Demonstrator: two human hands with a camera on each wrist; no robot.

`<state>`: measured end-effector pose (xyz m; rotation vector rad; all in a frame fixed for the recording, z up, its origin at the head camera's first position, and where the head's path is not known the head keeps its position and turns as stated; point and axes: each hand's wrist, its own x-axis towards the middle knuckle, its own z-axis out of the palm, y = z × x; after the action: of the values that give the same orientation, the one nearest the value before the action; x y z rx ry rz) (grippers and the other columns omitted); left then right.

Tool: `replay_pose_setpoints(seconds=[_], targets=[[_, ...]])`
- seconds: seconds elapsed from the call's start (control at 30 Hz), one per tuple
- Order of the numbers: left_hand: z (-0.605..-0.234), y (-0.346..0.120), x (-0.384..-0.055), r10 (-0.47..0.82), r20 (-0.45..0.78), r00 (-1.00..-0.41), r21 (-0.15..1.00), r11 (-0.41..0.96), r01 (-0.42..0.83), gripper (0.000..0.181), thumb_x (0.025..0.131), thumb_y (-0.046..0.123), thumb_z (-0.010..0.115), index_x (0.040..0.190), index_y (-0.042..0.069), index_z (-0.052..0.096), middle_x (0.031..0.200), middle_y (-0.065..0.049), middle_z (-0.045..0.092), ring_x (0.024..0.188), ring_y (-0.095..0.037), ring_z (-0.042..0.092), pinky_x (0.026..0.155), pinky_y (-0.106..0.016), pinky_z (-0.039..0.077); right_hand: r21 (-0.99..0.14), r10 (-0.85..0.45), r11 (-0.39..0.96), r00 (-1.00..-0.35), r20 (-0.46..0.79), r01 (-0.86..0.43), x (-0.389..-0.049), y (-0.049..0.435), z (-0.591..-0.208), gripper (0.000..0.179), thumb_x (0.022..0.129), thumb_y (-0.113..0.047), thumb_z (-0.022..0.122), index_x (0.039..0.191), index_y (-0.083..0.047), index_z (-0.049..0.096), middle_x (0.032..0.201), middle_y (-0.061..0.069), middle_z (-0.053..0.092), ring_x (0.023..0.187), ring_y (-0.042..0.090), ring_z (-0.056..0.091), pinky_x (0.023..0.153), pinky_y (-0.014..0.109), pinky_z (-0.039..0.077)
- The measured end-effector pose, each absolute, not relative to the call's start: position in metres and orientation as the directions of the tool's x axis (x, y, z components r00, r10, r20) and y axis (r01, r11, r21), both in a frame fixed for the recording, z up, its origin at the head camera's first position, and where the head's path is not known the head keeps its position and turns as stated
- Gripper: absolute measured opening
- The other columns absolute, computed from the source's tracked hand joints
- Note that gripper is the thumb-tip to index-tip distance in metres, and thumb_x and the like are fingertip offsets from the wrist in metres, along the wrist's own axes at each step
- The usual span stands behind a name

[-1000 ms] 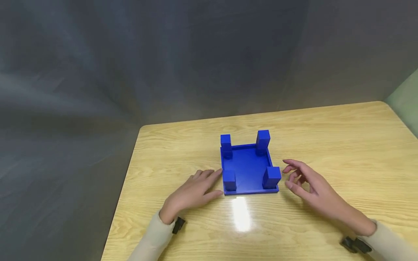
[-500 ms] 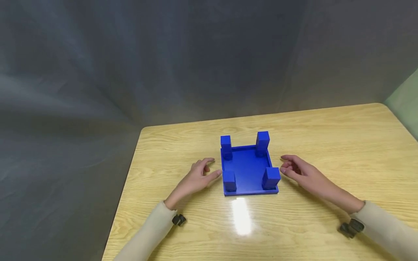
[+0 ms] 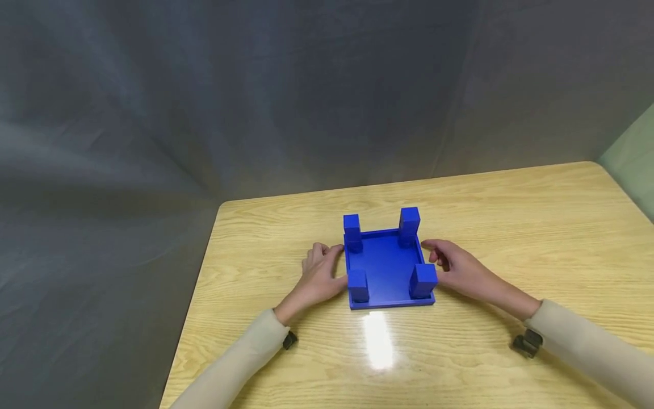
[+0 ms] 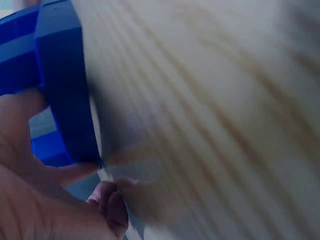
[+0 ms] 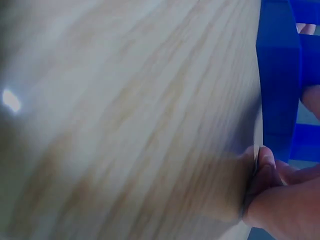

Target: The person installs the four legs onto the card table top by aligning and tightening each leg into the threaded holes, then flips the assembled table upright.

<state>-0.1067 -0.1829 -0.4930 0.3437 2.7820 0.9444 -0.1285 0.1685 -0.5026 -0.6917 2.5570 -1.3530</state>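
A square blue tray (image 3: 392, 304) with a low rim and a post at each corner, like a small upturned table, lies on the wooden table. At its left side my left hand (image 3: 318, 279) grips the edge, thumb near the front-left post (image 3: 359, 286) and index finger farther back. Opposite it, my right hand (image 3: 462, 275) grips the right side, its thumb partly hidden behind the front-right post (image 3: 423, 280). Both wrist views show thumb and fingers against the blue side wall (image 4: 67, 95), with the other fingers curled close to the tabletop.
The light wood table (image 3: 511, 227) extends around the tray, with a bright reflection (image 3: 378, 341) in front. A dark curtain (image 3: 327, 102) hangs behind and to the left. A pale green surface (image 3: 633, 156) shows at far right.
Both hands have moved in to the tray's sides, the right one leftward from beside it. My left fingers have gone from lying flat on the table to gripping the edge. The tray has barely shifted.
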Motion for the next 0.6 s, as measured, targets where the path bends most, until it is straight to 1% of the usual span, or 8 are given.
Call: replay_pose_setpoints(seconds=[0.13, 0.27, 0.3, 0.4, 0.5, 0.53, 0.6], targets=[[-0.494, -0.181, -0.111, 0.283, -0.086, -0.955, 0.576, 0.797, 0.184, 0.084, 0.095, 0.051, 0.078, 0.159, 0.004, 0.052, 0.120, -0.008, 0.037, 0.111, -0.031, 0.037, 0.094, -0.046, 0.031, -0.810, -0.494, 0.487, -0.868, 0.054, -0.327, -0.135, 0.161, -0.503, 0.066, 0.093, -0.013, 0.085, 0.143, 0.017, 0.055, 0.101, 0.006, 0.059, 0.088, 0.020, 0.051, 0.074, 0.026, 0.041], [-0.490, -0.183, -0.113, 0.283, -0.106, -0.953, 0.585, 0.793, 0.171, 0.093, 0.090, 0.049, 0.085, 0.161, 0.001, 0.049, 0.122, -0.010, 0.040, 0.112, -0.031, 0.039, 0.093, -0.046, 0.032, -0.810, -0.500, 0.482, -0.864, 0.057, -0.333, -0.139, 0.155, -0.501, 0.068, 0.089, -0.016, 0.087, 0.142, 0.017, 0.057, 0.099, 0.006, 0.060, 0.089, 0.022, 0.052, 0.074, 0.026, 0.040], [-0.489, -0.183, -0.114, 0.286, -0.114, -0.952, 0.588, 0.792, 0.168, 0.095, 0.089, 0.049, 0.086, 0.162, 0.001, 0.048, 0.124, -0.010, 0.041, 0.114, -0.031, 0.040, 0.094, -0.046, 0.032, -0.810, -0.502, 0.474, -0.862, 0.074, -0.345, -0.140, 0.153, -0.501, 0.065, 0.090, -0.015, 0.087, 0.140, 0.015, 0.059, 0.098, 0.006, 0.060, 0.088, 0.022, 0.052, 0.074, 0.026, 0.040], [-0.489, -0.185, -0.116, 0.299, -0.129, -0.946, 0.598, 0.784, 0.166, 0.100, 0.089, 0.049, 0.086, 0.165, 0.000, 0.043, 0.129, -0.013, 0.043, 0.119, -0.033, 0.041, 0.096, -0.047, 0.032, -0.805, -0.514, 0.431, -0.844, 0.154, -0.409, -0.141, 0.145, -0.505, 0.044, 0.090, -0.010, 0.083, 0.126, 0.008, 0.064, 0.090, 0.005, 0.056, 0.083, 0.022, 0.050, 0.071, 0.028, 0.037], [-0.490, -0.185, -0.117, 0.322, -0.133, -0.937, 0.600, 0.779, 0.182, 0.103, 0.090, 0.049, 0.085, 0.167, 0.000, 0.038, 0.131, -0.014, 0.045, 0.120, -0.033, 0.042, 0.095, -0.047, 0.031, -0.756, -0.510, 0.452, -0.833, 0.216, -0.473, -0.141, 0.141, -0.507, 0.032, 0.090, -0.007, 0.078, 0.117, 0.002, 0.063, 0.086, 0.003, 0.052, 0.080, 0.020, 0.047, 0.071, 0.030, 0.034], [-0.490, -0.185, -0.117, 0.329, -0.130, -0.935, 0.601, 0.776, 0.189, 0.104, 0.090, 0.048, 0.086, 0.168, -0.001, 0.037, 0.131, -0.014, 0.046, 0.119, -0.032, 0.042, 0.094, -0.047, 0.031, -0.743, -0.506, 0.465, -0.833, 0.224, -0.482, -0.140, 0.140, -0.507, 0.031, 0.090, -0.007, 0.077, 0.117, 0.002, 0.063, 0.086, 0.003, 0.051, 0.081, 0.019, 0.045, 0.071, 0.030, 0.034], [-0.489, -0.182, -0.118, 0.343, -0.124, -0.931, 0.601, 0.773, 0.204, 0.105, 0.090, 0.047, 0.085, 0.168, -0.001, 0.035, 0.129, -0.014, 0.046, 0.117, -0.031, 0.043, 0.093, -0.046, 0.032, -0.729, -0.497, 0.492, -0.841, 0.213, -0.476, -0.137, 0.141, -0.506, 0.041, 0.091, -0.007, 0.076, 0.127, 0.009, 0.065, 0.088, 0.003, 0.050, 0.083, 0.019, 0.044, 0.072, 0.031, 0.033]])
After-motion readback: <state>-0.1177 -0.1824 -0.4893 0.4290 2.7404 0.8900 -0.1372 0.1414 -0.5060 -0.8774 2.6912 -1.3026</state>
